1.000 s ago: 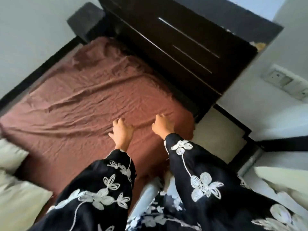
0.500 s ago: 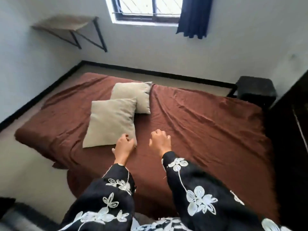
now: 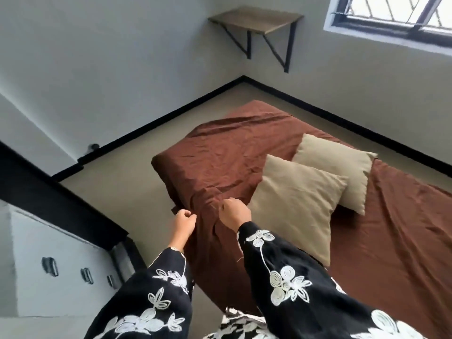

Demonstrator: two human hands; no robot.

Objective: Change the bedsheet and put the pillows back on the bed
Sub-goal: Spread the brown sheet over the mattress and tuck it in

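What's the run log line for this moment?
step: working brown bedsheet corner | left hand: curled at its edge, grip unclear | right hand: pinches a fold | tan pillows: both on bedsheet, overlapping

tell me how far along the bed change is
Done: the brown bedsheet is spread out, with the near pillow and far pillow lying on it. In hand: the left hand and right hand pinch the sheet at its near corner. Left: that corner looks untucked, and the sheet is wrinkled.
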